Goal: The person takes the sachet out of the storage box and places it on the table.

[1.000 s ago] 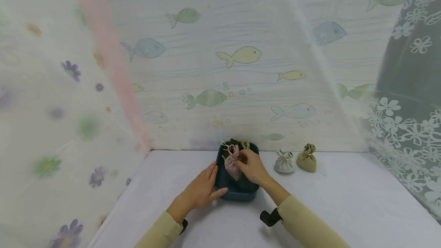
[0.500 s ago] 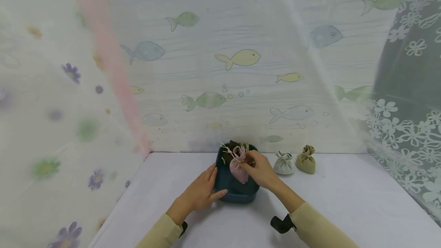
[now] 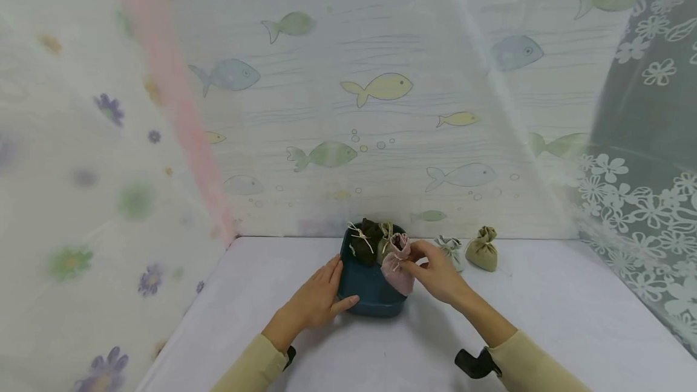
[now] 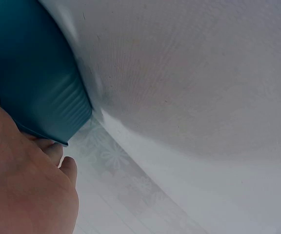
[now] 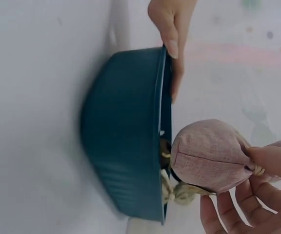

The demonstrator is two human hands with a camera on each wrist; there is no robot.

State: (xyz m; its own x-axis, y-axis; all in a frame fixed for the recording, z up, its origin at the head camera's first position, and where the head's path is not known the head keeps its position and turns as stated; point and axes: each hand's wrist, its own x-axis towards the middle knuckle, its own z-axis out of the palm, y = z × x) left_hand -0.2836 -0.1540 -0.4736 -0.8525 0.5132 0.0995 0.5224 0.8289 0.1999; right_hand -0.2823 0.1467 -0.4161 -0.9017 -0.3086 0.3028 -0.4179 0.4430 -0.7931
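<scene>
A pink drawstring pouch point(image 3: 399, 274) hangs by its tied neck from my right hand point(image 3: 440, 272), pinched between thumb and fingers. In the right wrist view the pouch point(image 5: 209, 156) is just above the rim of a dark teal plastic basin point(image 5: 126, 126). My left hand point(image 3: 316, 296) rests with extended fingers along the left rim of the basin point(image 3: 370, 302), thumb at its near edge. Inside the basin, toward the back, sit a dark brown pouch point(image 3: 363, 247) and an olive-green pouch point(image 3: 384, 241), the latter partly hidden by the pink one.
Right of the basin on the white table point(image 3: 544, 313) stand a pale grey-white pouch point(image 3: 451, 248), partly covered by my right hand, and a khaki pouch point(image 3: 482, 250). A fish-print curtain point(image 3: 327, 107) hangs behind the table.
My right hand has carried the pink pouch rightward, from over the basin's middle to its right rim, uncovering the brown pouch. The left hand has stayed at the basin's left rim.
</scene>
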